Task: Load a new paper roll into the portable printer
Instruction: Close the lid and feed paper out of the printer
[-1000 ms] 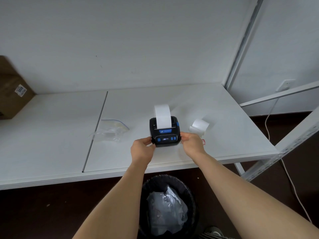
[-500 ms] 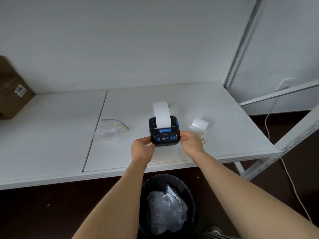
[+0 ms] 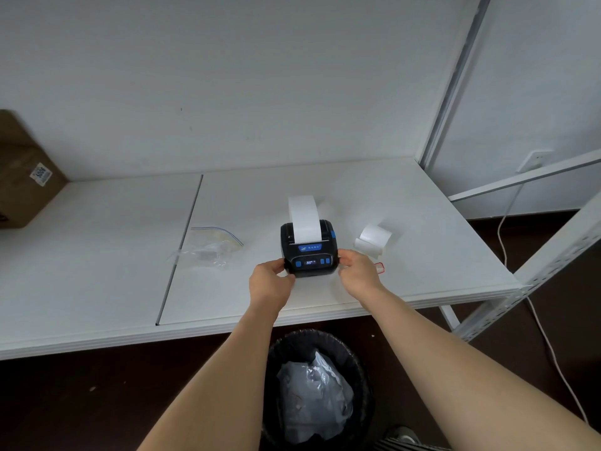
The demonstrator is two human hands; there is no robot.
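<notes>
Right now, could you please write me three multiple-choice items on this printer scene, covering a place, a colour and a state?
1. Where does the loose paper roll lie?
A. right of the printer
B. inside the bin
C. on the cardboard box

2. What colour are the printer's buttons?
A. red
B. blue
C. green

3. How is the paper strip?
A. torn off on the table
B. crumpled in a hand
C. sticking up out of the printer

Answers: 1 A, it rests on the table beside the right hand; 2 B, blue shows on the front; 3 C, it curls up from the slot while the left hand steadies the body.
</notes>
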